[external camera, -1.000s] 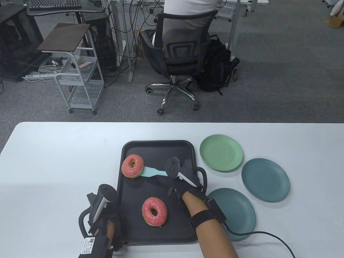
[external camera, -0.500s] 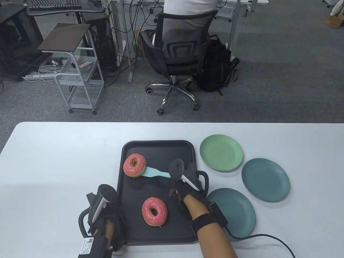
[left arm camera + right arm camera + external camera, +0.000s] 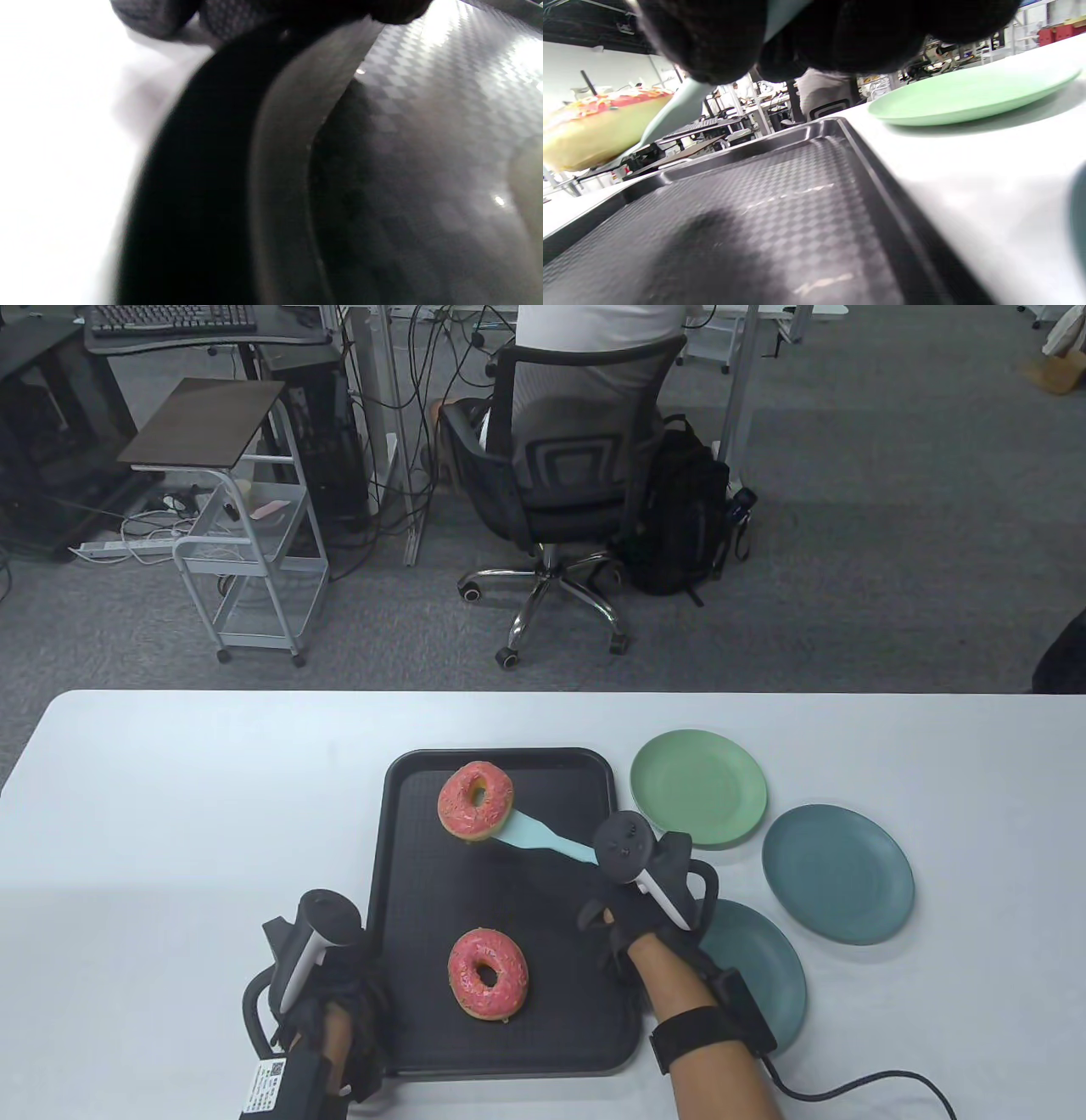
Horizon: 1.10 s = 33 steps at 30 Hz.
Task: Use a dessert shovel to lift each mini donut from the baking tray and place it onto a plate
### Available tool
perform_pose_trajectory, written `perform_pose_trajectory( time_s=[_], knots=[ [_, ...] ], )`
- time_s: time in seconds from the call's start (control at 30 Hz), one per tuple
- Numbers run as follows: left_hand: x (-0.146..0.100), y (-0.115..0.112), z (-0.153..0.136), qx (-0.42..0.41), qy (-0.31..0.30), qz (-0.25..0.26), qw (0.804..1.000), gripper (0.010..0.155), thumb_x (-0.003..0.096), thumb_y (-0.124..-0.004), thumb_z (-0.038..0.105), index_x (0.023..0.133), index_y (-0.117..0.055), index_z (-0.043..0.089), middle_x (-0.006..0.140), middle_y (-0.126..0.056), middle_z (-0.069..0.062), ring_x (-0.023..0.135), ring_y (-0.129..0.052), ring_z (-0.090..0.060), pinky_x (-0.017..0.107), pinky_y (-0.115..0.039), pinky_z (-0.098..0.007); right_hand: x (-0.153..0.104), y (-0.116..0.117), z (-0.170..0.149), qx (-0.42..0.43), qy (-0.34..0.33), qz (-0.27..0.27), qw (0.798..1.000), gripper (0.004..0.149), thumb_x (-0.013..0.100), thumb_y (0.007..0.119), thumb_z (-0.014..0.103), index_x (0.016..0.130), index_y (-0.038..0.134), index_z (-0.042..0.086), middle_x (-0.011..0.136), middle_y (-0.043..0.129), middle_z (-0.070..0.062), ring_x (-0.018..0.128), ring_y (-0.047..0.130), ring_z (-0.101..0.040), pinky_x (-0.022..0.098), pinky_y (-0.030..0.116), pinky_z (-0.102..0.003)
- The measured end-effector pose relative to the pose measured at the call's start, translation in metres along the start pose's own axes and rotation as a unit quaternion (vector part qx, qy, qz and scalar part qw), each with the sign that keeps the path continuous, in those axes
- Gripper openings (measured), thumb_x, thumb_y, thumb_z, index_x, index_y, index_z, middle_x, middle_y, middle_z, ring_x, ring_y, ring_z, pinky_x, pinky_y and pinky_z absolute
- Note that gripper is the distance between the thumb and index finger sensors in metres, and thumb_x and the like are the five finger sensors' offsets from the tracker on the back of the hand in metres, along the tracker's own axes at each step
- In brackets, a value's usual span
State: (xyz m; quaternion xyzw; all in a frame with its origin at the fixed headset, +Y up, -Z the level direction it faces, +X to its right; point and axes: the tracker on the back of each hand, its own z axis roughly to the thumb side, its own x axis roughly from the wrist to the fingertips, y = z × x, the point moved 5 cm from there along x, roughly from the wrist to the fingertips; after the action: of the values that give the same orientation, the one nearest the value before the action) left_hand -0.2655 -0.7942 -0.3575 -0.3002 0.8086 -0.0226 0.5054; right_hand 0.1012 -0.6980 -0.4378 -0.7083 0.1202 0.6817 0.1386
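Note:
A black baking tray (image 3: pixel 407 848) lies mid-table. My right hand (image 3: pixel 632 903) grips the handle of a teal dessert shovel (image 3: pixel 543 838). A pink sprinkled donut (image 3: pixel 475 802) rides on its blade, raised over the tray's far part. In the right wrist view that donut (image 3: pixel 594 123) sits at the left on the shovel (image 3: pixel 683 106), above the tray (image 3: pixel 797 203). A second pink donut (image 3: pixel 488 973) lies on the tray's near part. My left hand (image 3: pixel 331 993) holds the tray's near left rim (image 3: pixel 280 140), and its fingertips (image 3: pixel 157 17) curl onto it.
Three plates sit right of the tray: a light green plate (image 3: pixel 697 789) (image 3: pixel 967 97), a teal plate (image 3: pixel 837 874), and a nearer teal plate (image 3: pixel 764 976) partly under my right wrist. A cable (image 3: pixel 857 1082) trails from that wrist. Beyond the table is an occupied office chair (image 3: pixel 577 466).
My right hand raised the shovel and carried the donut from the tray's left side up and to the right, toward the far middle. The left hand and the second donut stayed put.

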Motion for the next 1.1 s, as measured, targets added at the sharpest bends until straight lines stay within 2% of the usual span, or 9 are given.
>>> perform_pose_trajectory(
  time_s=[0.13,0.33,0.63,0.93,1.1],
  knots=[
    [0.000,0.000,0.000,0.001,-0.002,0.000,1.000,0.062,0.0423,-0.073,0.043,0.099,-0.050,0.030,0.079,-0.073,0.005,0.054,-0.089,-0.018,0.049,-0.076,-0.043,-0.011,-0.017,-0.022,0.011,0.022,-0.015,1.000,0.058,0.041,0.086,0.037,0.091,0.074,0.011,0.074,0.085,-0.014,0.047,0.089,-0.029,0.041,0.079,-0.048],
    [0.000,0.000,0.000,-0.001,-0.001,-0.002,1.000,0.062,0.0424,-0.073,0.043,0.099,-0.050,0.030,0.079,-0.072,0.005,0.054,-0.089,-0.018,0.049,-0.076,-0.044,-0.034,-0.047,-0.073,0.016,0.068,-0.041,0.997,0.058,0.040,0.087,0.037,0.090,0.075,0.010,0.073,0.086,-0.014,0.046,0.090,-0.028,0.039,0.081,-0.047],
    [0.000,-0.001,-0.001,0.000,-0.003,-0.001,1.000,0.063,0.0421,-0.073,0.043,0.099,-0.050,0.030,0.079,-0.073,0.005,0.054,-0.089,-0.018,0.049,-0.076,-0.043,-0.081,-0.088,-0.175,0.032,0.167,-0.079,0.982,0.058,0.040,0.087,0.037,0.090,0.075,0.009,0.072,0.087,-0.014,0.044,0.091,-0.027,0.036,0.084,-0.046],
    [0.000,-0.001,-0.001,0.001,-0.003,0.000,1.000,0.063,0.0422,-0.073,0.043,0.099,-0.050,0.030,0.079,-0.072,0.005,0.054,-0.089,-0.018,0.049,-0.076,-0.043,-0.123,-0.108,-0.272,0.045,0.280,-0.110,0.953,0.058,0.039,0.090,0.036,0.089,0.076,0.008,0.070,0.088,-0.015,0.042,0.093,-0.026,0.032,0.089,-0.044],
    [0.000,-0.001,-0.001,0.000,-0.004,0.000,1.000,0.063,0.0423,-0.073,0.043,0.099,-0.050,0.030,0.079,-0.072,0.005,0.054,-0.089,-0.018,0.049,-0.076,-0.043,-0.132,-0.108,-0.300,0.041,0.318,-0.117,0.940,0.058,0.038,0.093,0.035,0.087,0.078,0.008,0.069,0.090,-0.014,0.040,0.096,-0.023,0.028,0.094,-0.041]
  ],
)
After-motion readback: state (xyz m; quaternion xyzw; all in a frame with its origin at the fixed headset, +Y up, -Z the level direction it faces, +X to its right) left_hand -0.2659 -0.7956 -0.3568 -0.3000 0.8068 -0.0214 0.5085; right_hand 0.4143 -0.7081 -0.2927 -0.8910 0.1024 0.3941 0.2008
